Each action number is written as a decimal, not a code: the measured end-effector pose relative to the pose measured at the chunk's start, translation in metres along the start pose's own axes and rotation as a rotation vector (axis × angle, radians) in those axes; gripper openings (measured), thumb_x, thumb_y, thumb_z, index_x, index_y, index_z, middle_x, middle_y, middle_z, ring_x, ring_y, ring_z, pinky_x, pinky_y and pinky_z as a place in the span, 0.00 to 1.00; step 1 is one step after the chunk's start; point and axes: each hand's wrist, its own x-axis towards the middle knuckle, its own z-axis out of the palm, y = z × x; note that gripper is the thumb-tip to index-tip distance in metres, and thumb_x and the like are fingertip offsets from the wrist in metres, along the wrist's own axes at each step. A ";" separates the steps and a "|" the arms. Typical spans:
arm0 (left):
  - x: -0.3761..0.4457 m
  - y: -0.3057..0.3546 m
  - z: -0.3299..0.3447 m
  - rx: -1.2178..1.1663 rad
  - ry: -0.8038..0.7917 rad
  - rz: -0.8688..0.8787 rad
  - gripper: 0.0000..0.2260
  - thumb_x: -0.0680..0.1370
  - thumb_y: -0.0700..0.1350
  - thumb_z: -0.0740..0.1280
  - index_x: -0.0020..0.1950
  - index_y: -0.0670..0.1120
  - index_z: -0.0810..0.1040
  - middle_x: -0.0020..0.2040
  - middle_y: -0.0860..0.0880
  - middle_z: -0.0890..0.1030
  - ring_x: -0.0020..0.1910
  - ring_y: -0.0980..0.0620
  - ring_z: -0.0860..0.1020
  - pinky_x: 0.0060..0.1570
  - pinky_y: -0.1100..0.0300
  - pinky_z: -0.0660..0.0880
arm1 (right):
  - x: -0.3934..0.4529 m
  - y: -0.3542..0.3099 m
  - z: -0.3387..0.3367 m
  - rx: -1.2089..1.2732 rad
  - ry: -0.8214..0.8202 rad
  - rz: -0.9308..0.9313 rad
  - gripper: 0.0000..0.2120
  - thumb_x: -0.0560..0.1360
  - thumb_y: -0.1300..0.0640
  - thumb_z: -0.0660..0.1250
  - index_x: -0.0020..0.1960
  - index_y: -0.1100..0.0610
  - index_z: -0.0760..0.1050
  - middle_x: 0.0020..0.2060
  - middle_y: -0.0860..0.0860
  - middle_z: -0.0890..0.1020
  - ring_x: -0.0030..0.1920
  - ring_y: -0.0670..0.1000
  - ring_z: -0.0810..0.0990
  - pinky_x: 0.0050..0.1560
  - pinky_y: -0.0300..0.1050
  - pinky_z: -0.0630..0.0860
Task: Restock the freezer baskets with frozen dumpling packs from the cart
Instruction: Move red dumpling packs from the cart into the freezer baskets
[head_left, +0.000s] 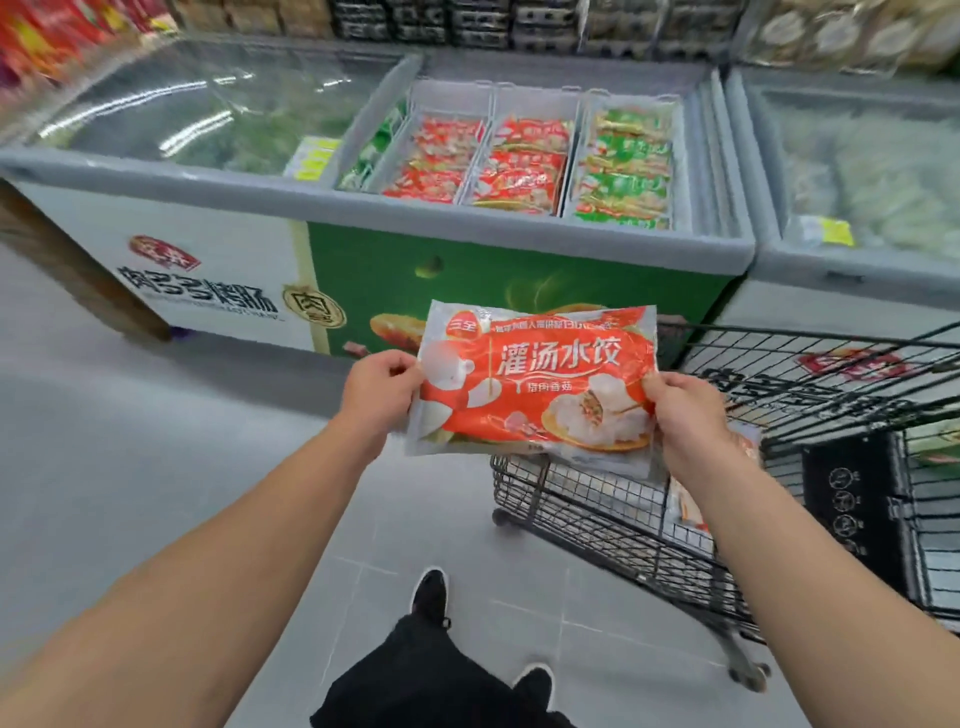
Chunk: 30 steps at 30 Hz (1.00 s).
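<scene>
Facing up at centre frame, a red dumpling pack (532, 379) was clamped by left hand (376, 391) and right hand (685, 415), above the cart (779, 395).

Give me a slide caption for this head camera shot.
Both hands hold a red dumpling pack before the open freezer baskets.

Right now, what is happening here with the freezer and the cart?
A person is restocking a shop freezer. The left hand and the right hand hold one red dumpling pack by its two side edges, in the air above the front of the black wire cart. The open freezer stands ahead, with baskets of red packs and green packs already quite full. The held pack is not yet in a basket.
</scene>
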 end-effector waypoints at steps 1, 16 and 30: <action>0.006 -0.001 -0.012 0.003 0.013 -0.010 0.10 0.78 0.42 0.68 0.37 0.49 0.81 0.41 0.50 0.82 0.45 0.47 0.78 0.48 0.48 0.78 | -0.003 -0.005 0.013 -0.010 -0.018 0.007 0.12 0.82 0.61 0.62 0.40 0.57 0.77 0.39 0.53 0.83 0.39 0.52 0.83 0.42 0.49 0.81; 0.180 -0.024 -0.181 -0.057 -0.068 -0.109 0.07 0.80 0.41 0.64 0.43 0.45 0.80 0.42 0.45 0.80 0.43 0.45 0.77 0.42 0.50 0.78 | 0.030 -0.055 0.256 -0.156 -0.063 -0.008 0.10 0.81 0.62 0.63 0.43 0.59 0.80 0.45 0.56 0.85 0.47 0.57 0.84 0.54 0.57 0.81; 0.343 0.006 -0.187 -0.208 -0.064 -0.270 0.07 0.79 0.40 0.64 0.41 0.44 0.77 0.45 0.42 0.81 0.51 0.38 0.82 0.49 0.44 0.81 | 0.122 -0.115 0.368 -0.053 -0.033 0.073 0.07 0.81 0.61 0.63 0.47 0.59 0.79 0.45 0.56 0.85 0.47 0.56 0.84 0.54 0.57 0.81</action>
